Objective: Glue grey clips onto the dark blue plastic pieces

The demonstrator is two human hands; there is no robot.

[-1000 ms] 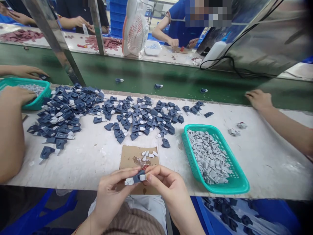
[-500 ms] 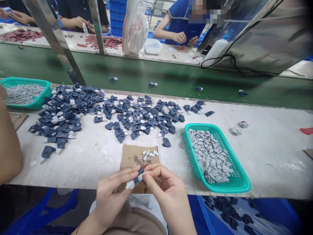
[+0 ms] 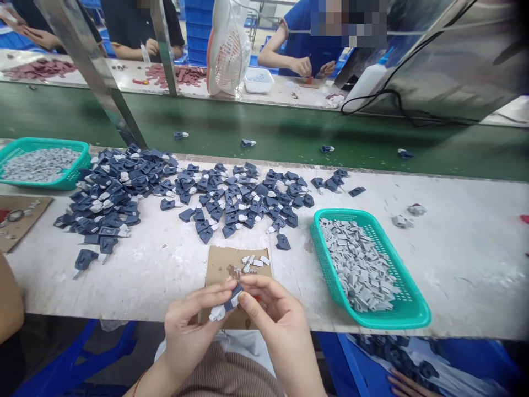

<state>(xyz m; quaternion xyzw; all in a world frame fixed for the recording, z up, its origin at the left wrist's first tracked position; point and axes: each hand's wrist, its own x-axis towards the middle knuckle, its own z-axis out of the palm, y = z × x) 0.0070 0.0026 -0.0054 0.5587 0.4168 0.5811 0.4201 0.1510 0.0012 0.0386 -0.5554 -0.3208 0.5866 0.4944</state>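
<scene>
Over the table's front edge, my left hand [image 3: 188,318] is closed around a navy-blue plastic part [image 3: 230,303] with a whitish end piece [image 3: 217,313] pointing down towards me. My right hand [image 3: 283,317] is also closed, its thumb pressing a small white plastic piece [image 3: 236,299] against the side of the navy part. Fingers cover much of both pieces. Beneath my hands lies a brown cardboard sheet [image 3: 217,259], with several loose white pieces [image 3: 258,263] on it. Something red shows partly behind my right fingers.
Navy parts lie in a heap [image 3: 111,190] and a spread [image 3: 243,193]. Green baskets of light-grey pieces stand right [image 3: 413,318] and far left [image 3: 68,182]. A green belt [image 3: 281,118] carries several parts. Another person's hand [image 3: 409,383] reaches into a blue bin [image 3: 343,358].
My hands keep nearly the same grip on the navy part. Parts on the belt have shifted left. A neighbour's arm at left has dropped lower, and another person's hand has appeared at lower right.
</scene>
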